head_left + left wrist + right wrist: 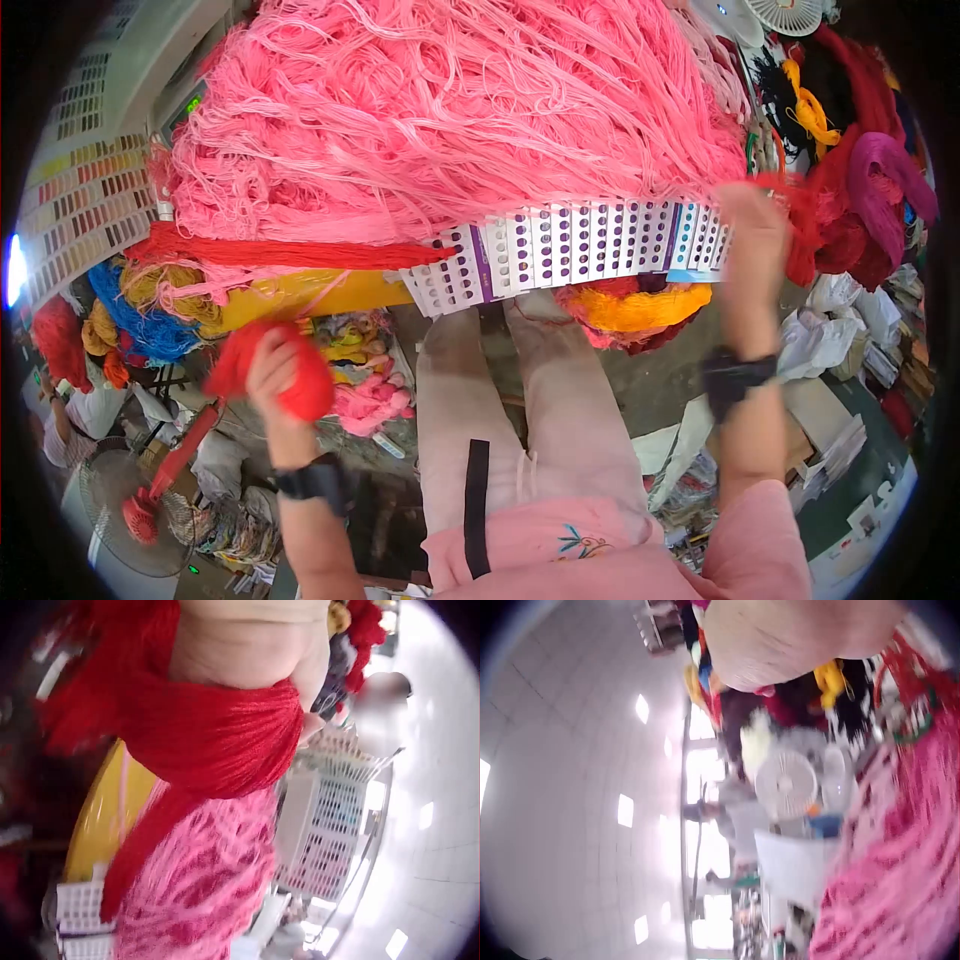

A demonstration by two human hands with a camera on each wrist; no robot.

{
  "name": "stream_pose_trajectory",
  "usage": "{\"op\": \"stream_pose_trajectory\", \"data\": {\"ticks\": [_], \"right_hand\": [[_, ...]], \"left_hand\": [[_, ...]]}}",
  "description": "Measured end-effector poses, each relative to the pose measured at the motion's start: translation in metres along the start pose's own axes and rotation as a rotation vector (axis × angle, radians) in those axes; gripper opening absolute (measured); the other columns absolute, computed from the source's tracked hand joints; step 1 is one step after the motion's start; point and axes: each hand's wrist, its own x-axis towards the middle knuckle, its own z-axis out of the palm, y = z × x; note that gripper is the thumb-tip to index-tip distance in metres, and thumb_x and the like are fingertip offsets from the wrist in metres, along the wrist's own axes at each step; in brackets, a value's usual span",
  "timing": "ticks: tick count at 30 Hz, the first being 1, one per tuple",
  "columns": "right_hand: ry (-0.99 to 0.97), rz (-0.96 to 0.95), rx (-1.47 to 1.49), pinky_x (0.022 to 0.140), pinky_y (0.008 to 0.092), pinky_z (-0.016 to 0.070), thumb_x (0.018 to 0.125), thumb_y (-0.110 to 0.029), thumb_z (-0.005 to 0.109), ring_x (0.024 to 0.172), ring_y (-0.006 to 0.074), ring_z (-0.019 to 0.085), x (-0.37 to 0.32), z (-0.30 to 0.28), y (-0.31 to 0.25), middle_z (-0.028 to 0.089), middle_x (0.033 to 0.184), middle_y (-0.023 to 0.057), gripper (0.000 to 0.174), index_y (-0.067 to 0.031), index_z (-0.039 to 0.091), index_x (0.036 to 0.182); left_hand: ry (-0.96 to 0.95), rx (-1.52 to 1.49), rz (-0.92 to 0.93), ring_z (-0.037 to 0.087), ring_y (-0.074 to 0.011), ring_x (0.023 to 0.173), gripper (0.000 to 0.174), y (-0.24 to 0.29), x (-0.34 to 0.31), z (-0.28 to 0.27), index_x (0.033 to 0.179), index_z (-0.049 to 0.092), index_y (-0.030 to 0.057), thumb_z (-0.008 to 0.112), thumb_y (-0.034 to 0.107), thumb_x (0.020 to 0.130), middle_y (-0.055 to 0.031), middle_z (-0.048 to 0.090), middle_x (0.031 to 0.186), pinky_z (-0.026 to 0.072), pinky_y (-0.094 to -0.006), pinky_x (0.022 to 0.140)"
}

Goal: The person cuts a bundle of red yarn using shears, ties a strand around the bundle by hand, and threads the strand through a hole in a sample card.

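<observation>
In the head view my left hand (272, 372) grips a bunched skein of bright red yarn (310, 390), held low at the left of the pink pile. The left wrist view shows this red skein (217, 742) wrapped across the palm, with a loose bundle hanging below. My right hand (752, 235), blurred, is at the right end of a row of shade cards (560, 245) with coloured dots. Red yarn (795, 225) shows just beyond it; I cannot tell whether the fingers hold any. Another red skein (300, 247) lies along the pile's front edge.
A large heap of pink yarn (450, 110) covers the work surface. Yellow material (330, 295) lies under its front left. Coloured skeins (880, 185) hang at the right. A standing fan (140, 515) is at the lower left, and white baskets (330, 825) appear in the left wrist view.
</observation>
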Motion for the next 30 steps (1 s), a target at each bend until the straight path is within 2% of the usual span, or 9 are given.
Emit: {"op": "stream_pose_trajectory", "data": {"ticks": [1, 2, 4, 6, 15, 18, 22, 26, 30], "right_hand": [[-0.183, -0.114, -0.116, 0.070, 0.0260, 0.0414, 0.068, 0.003, 0.051, 0.074, 0.0132, 0.052, -0.016, 0.046, 0.015, 0.056, 0.081, 0.0042, 0.016, -0.0016, 0.056, 0.082], [-0.230, -0.204, -0.185, 0.068, 0.0264, 0.0408, 0.066, 0.001, 0.053, 0.071, 0.0135, 0.051, -0.030, 0.088, 0.023, 0.055, 0.076, 0.0046, 0.013, -0.0035, 0.057, 0.077], [-0.293, -0.368, -0.286, 0.065, 0.0301, 0.0391, 0.063, -0.003, 0.058, 0.071, 0.0237, 0.049, -0.051, 0.143, 0.040, 0.051, 0.074, 0.0079, 0.007, -0.0040, 0.053, 0.069], [-0.192, -0.535, -0.510, 0.062, 0.0313, 0.0363, 0.058, -0.004, 0.060, 0.069, 0.0233, 0.047, -0.062, 0.171, 0.053, 0.048, 0.071, 0.0073, 0.014, -0.0043, 0.052, 0.070], [-0.201, -0.524, -0.608, 0.063, 0.0352, 0.0318, 0.056, -0.008, 0.060, 0.070, 0.0251, 0.043, -0.067, 0.159, 0.066, 0.044, 0.071, 0.0071, 0.018, -0.0069, 0.048, 0.069], [-0.209, -0.538, -0.568, 0.064, 0.0354, 0.0331, 0.057, -0.006, 0.059, 0.071, 0.0257, 0.044, -0.066, 0.159, 0.064, 0.045, 0.072, 0.0077, 0.018, -0.0062, 0.049, 0.071], [-0.243, -0.499, -0.480, 0.065, 0.0358, 0.0350, 0.058, -0.007, 0.059, 0.074, 0.0270, 0.044, -0.068, 0.150, 0.063, 0.046, 0.080, 0.0102, 0.025, -0.0032, 0.051, 0.082], [-0.382, -0.583, -0.608, 0.065, 0.0360, 0.0355, 0.058, -0.008, 0.059, 0.074, 0.0278, 0.043, -0.084, 0.162, 0.052, 0.045, 0.088, 0.0126, 0.036, -0.0005, 0.050, 0.092], [-0.408, -0.574, -0.621, 0.064, 0.0365, 0.0364, 0.056, -0.009, 0.059, 0.074, 0.0291, 0.045, -0.088, 0.160, 0.055, 0.046, 0.091, 0.0134, 0.039, 0.0006, 0.051, 0.093]], "left_hand": [[0.370, 0.275, 0.091, 0.033, 0.0015, 0.039, 0.015, -0.027, 0.016, 0.035, 0.091, 0.048, -0.0017, 0.039, 0.007, 0.083, 0.0023, 0.043, 0.061, 0.0235, -0.0123, 0.036], [0.024, -0.155, -0.212, 0.032, 0.0015, 0.038, 0.015, -0.043, 0.030, 0.048, 0.093, 0.048, -0.0022, 0.043, 0.005, 0.081, 0.0016, 0.043, 0.062, 0.0231, -0.0123, 0.036], [0.013, 0.073, -0.224, 0.034, -0.0003, 0.042, 0.016, -0.072, 0.040, 0.086, 0.093, 0.049, -0.0021, 0.047, 0.006, 0.079, -0.0034, 0.051, 0.069, 0.0263, -0.0138, 0.039], [0.017, 0.360, -0.214, 0.039, -0.0028, 0.046, 0.017, -0.098, 0.048, 0.106, 0.092, 0.051, -0.0020, 0.049, 0.007, 0.078, -0.0063, 0.055, 0.073, 0.0315, -0.0162, 0.043], [0.166, 0.957, -0.211, 0.047, -0.0077, 0.048, 0.012, -0.167, 0.073, 0.105, 0.082, 0.056, 0.0031, 0.056, 0.014, 0.076, -0.0016, 0.055, 0.064, 0.0380, -0.0200, 0.046], [0.060, 1.244, -0.224, 0.052, -0.0109, 0.052, 0.013, -0.179, 0.086, 0.093, 0.075, 0.056, 0.0028, 0.057, 0.016, 0.075, -0.0027, 0.055, 0.063, 0.0403, -0.0240, 0.050], [0.000, 1.446, -0.002, 0.053, -0.0104, 0.054, 0.018, -0.163, 0.072, 0.087, 0.072, 0.057, 0.0026, 0.056, 0.020, 0.076, -0.0027, 0.055, 0.061, 0.0420, -0.0262, 0.054], [0.072, 1.018, -0.209, 0.046, -0.0076, 0.050, 0.011, -0.158, 0.077, 0.097, 0.069, 0.055, 0.0043, 0.054, 0.011, 0.077, 0.0001, 0.051, 0.058, 0.0374, -0.0212, 0.048], [0.018, 1.014, -0.258, 0.047, -0.0077, 0.052, 0.010, -0.160, 0.081, 0.103, 0.069, 0.055, 0.0048, 0.052, 0.010, 0.077, -0.0002, 0.051, 0.058, 0.0373, -0.0211, 0.050]]}}
